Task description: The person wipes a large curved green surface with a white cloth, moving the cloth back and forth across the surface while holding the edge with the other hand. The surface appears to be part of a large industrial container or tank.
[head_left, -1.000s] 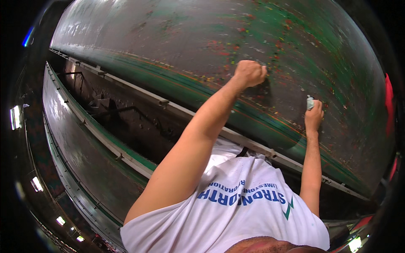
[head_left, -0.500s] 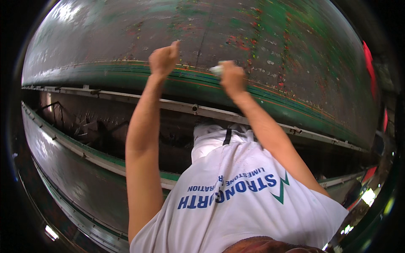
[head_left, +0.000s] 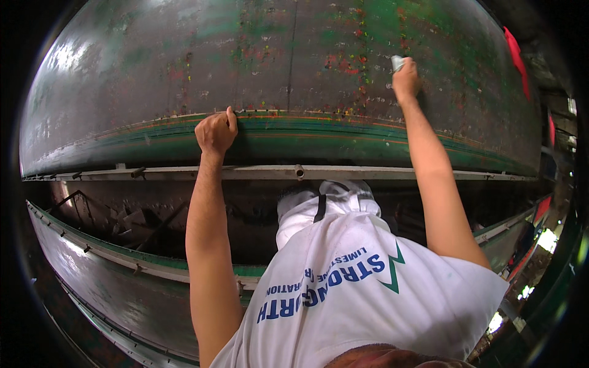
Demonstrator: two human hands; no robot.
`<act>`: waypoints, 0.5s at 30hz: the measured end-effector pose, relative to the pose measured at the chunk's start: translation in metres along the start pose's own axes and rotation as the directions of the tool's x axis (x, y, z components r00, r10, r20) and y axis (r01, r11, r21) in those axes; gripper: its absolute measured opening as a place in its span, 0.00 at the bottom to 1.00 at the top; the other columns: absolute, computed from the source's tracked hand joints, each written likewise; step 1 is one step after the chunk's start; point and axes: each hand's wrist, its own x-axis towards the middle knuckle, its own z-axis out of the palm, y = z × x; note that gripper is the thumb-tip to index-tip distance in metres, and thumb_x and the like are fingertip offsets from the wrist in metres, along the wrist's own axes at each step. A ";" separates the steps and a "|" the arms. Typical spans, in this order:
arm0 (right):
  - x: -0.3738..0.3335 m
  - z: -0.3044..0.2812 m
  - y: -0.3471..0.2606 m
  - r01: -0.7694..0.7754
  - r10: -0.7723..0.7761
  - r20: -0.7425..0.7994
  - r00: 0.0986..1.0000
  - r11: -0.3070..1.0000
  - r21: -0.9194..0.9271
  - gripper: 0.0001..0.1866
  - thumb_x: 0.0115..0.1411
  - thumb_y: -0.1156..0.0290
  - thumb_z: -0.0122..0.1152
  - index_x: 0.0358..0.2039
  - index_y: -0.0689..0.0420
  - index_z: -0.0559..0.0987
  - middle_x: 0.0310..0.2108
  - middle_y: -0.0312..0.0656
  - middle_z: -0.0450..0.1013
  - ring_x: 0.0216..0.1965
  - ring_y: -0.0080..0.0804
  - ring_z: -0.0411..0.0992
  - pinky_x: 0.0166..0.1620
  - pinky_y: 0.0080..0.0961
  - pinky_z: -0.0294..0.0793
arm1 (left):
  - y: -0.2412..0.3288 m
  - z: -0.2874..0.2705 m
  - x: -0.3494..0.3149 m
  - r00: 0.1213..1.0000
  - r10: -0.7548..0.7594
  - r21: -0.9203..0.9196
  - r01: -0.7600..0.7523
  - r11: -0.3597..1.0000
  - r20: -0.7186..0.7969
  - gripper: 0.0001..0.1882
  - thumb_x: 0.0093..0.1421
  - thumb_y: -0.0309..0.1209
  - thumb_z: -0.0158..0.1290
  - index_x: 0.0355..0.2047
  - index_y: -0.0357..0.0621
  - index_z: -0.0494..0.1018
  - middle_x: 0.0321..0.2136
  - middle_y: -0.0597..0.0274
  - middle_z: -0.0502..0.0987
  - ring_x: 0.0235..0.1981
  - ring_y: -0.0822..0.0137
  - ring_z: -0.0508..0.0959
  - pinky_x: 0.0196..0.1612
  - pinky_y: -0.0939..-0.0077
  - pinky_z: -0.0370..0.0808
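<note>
A long dark surface [head_left: 257, 80], grey and green with red, yellow and white specks, stretches in front of me. My left hand [head_left: 216, 132] is at its near side, by the striped green border [head_left: 294, 126]. Its fingers are curled into a fist with the thumb standing up, and the inside of the palm is hidden. Farther out and to the right, my right hand [head_left: 407, 80] is closed around a small whitish piece [head_left: 397, 62]. That piece sticks out past the fingers at the upper left; its kind cannot be made out. It is over or against the speckled surface.
A pale metal rail [head_left: 257, 173] with short tube ends runs along the near edge, between me and the surface. Behind me a second long table [head_left: 110, 270] lies parallel, with a dark gap between. Red cloth [head_left: 518, 64] hangs at the far right end.
My right hand has swept right and outward with the whitish piece. My left hand has come slightly left and nearer, still curled. The view has turned a little.
</note>
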 end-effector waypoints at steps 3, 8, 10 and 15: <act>-0.007 0.006 -0.014 -0.021 0.020 0.045 0.999 0.999 0.033 0.10 0.66 0.73 0.54 0.47 0.55 0.76 0.44 0.54 0.79 0.42 0.62 0.80 0.43 0.57 0.79 | -0.002 0.000 -0.003 0.999 -0.006 0.007 0.006 1.000 0.043 0.22 0.67 0.36 0.59 0.14 0.47 0.78 0.17 0.60 0.80 0.17 0.56 0.81 0.25 0.63 0.76; -0.178 -0.014 -0.130 0.638 -0.713 0.090 0.695 0.670 0.379 0.09 0.57 0.73 0.59 0.39 0.54 0.79 0.31 0.48 0.77 0.33 0.51 0.77 0.41 0.47 0.75 | -0.003 0.000 -0.003 1.000 -0.013 0.008 0.013 1.000 0.012 0.24 0.67 0.36 0.59 0.13 0.47 0.74 0.14 0.59 0.77 0.16 0.55 0.79 0.25 0.61 0.76; -0.210 -0.024 -0.148 0.819 -0.977 0.031 0.213 0.196 0.539 0.03 0.60 0.69 0.60 0.35 0.50 0.78 0.30 0.40 0.75 0.33 0.36 0.76 0.38 0.36 0.72 | -0.003 0.000 -0.003 0.999 -0.015 0.013 0.015 1.000 0.048 0.24 0.68 0.36 0.59 0.13 0.46 0.73 0.15 0.57 0.77 0.18 0.54 0.80 0.25 0.60 0.76; -0.110 -0.008 -0.092 0.818 -0.953 -0.033 0.300 0.240 0.522 0.05 0.62 0.67 0.62 0.38 0.49 0.80 0.35 0.39 0.77 0.38 0.39 0.77 0.42 0.38 0.74 | -0.004 0.000 -0.003 0.998 -0.017 -0.014 0.018 1.000 0.066 0.23 0.69 0.35 0.58 0.14 0.46 0.72 0.16 0.57 0.77 0.19 0.53 0.79 0.25 0.59 0.74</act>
